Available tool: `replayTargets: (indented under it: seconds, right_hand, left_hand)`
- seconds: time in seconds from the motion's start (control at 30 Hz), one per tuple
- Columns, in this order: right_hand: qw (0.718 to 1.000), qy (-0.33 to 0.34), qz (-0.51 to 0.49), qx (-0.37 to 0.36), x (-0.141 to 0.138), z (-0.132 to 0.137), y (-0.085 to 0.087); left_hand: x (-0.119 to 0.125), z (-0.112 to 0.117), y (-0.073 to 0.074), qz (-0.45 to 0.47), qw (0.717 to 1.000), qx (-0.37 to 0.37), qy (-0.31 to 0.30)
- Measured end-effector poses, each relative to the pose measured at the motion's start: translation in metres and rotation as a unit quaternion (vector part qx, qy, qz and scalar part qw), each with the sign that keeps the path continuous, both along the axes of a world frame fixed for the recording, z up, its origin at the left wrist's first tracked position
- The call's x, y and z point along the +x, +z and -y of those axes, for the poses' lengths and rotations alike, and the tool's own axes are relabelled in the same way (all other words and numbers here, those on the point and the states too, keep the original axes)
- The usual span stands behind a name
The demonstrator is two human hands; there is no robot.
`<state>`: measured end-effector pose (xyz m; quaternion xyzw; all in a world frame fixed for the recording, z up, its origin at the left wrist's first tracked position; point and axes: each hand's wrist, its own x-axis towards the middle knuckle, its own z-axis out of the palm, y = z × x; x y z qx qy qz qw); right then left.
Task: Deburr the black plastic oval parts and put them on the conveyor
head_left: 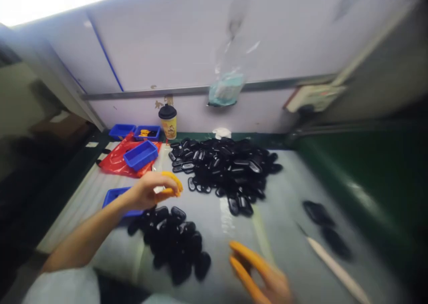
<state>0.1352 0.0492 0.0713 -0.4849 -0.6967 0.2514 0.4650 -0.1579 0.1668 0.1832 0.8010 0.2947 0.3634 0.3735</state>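
Left hand (pixel 146 190) above desk (pixel 214 232), fingers (pixel 172 177) curled, can't tell if gripping, right hand (pixel 272 279) nearer, fingers slightly parted, grip unclear, small black-parts pile (pixel 175 244) between hands, bigger black-parts pile (pixel 227 166) farther back, blue tray (pixel 112 198) behind left forearm (pixel 96 228).

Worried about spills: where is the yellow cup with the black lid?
In the head view, the yellow cup stands left of centre near the wall, right of a blue tray and behind the left end of the larger black heap.
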Motion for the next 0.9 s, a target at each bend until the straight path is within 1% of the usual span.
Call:
replayTargets:
  seconds: [0.03, 0.07, 0.1, 0.13, 0.17, 0.23, 0.27, 0.3, 0.33, 0.37, 0.4, 0.43, 0.5, 0.53, 0.6, 0.67, 0.7, 0.73, 0.83, 0.87, 0.9]
  right_hand:
    - [0.998, 0.052, -0.017, 0.029, -0.007, -0.002, 0.008]
    - [0.995, 0.078, -0.027, 0.053, -0.014, -0.005, 0.018]
    - [0.992, 0.084, -0.039, 0.084, -0.023, -0.008, 0.028]
    - [0.987, 0.098, -0.055, 0.113, -0.031, -0.011, 0.037]
    - [0.982, 0.112, -0.079, 0.131, -0.039, -0.014, 0.046]
    - [0.973, 0.137, -0.12, 0.139, -0.051, -0.014, 0.058]
    - [0.97, 0.145, -0.137, 0.138, -0.054, -0.013, 0.061]
    - [0.968, 0.148, -0.148, 0.135, -0.056, -0.011, 0.062]
    - [0.968, 0.149, -0.155, 0.133, -0.056, -0.008, 0.063]
    - [0.967, 0.148, -0.16, 0.129, -0.055, -0.005, 0.062]
    - [0.968, 0.145, -0.161, 0.126, -0.054, -0.003, 0.061]
    - [0.97, 0.138, -0.159, 0.123, -0.052, -0.001, 0.059]
    - [0.972, 0.122, -0.154, 0.127, -0.048, 0.001, 0.057]
    - [0.973, 0.115, -0.151, 0.131, -0.047, 0.002, 0.056]
    - [0.973, 0.107, -0.15, 0.137, -0.045, 0.002, 0.055]
    - [0.973, 0.101, -0.156, 0.134, -0.043, 0.003, 0.053]
    - [0.974, 0.095, -0.159, 0.13, -0.043, 0.003, 0.051]
    - [0.975, 0.09, -0.161, 0.128, -0.042, 0.003, 0.05]
    - [0.978, 0.08, -0.148, 0.124, -0.04, 0.004, 0.045]
    - [0.979, 0.081, -0.14, 0.126, -0.039, 0.004, 0.044]
    - [0.98, 0.082, -0.131, 0.128, -0.039, 0.003, 0.042]
  left_hand:
    - [0.011, 0.02, -0.002, -0.015, 0.999, 0.027, -0.022]
    - [0.021, 0.038, -0.005, -0.024, 0.998, 0.047, -0.034]
    - [0.029, 0.053, -0.008, -0.027, 0.997, 0.065, -0.038]
    - [0.035, 0.066, -0.013, -0.025, 0.996, 0.085, -0.03]
    - [0.039, 0.077, -0.018, -0.017, 0.994, 0.106, -0.01]
    - [0.046, 0.094, -0.03, 0.003, 0.987, 0.154, 0.045]
    - [0.048, 0.101, -0.036, 0.017, 0.983, 0.17, 0.071]
    - [0.051, 0.108, -0.042, 0.04, 0.98, 0.171, 0.097]
    - [0.055, 0.114, -0.048, 0.073, 0.979, 0.151, 0.118]
    - [0.058, 0.119, -0.054, 0.118, 0.978, 0.106, 0.134]
    - [0.063, 0.125, -0.058, 0.17, 0.974, 0.038, 0.146]
    - [0.067, 0.129, -0.062, 0.224, 0.962, -0.041, 0.149]
    - [0.078, 0.136, -0.068, 0.31, 0.922, -0.194, 0.131]
    - [0.083, 0.137, -0.069, 0.339, 0.899, -0.251, 0.118]
    - [0.091, 0.138, -0.071, 0.382, 0.858, -0.324, 0.111]
    - [0.097, 0.136, -0.071, 0.405, 0.83, -0.364, 0.122]
    - [0.099, 0.135, -0.071, 0.406, 0.825, -0.371, 0.127]
    - [0.101, 0.134, -0.071, 0.401, 0.828, -0.37, 0.131]
    - [0.103, 0.133, -0.073, 0.374, 0.849, -0.344, 0.142]
    - [0.103, 0.133, -0.073, 0.372, 0.85, -0.343, 0.144]
    - [0.104, 0.132, -0.073, 0.374, 0.845, -0.354, 0.144]
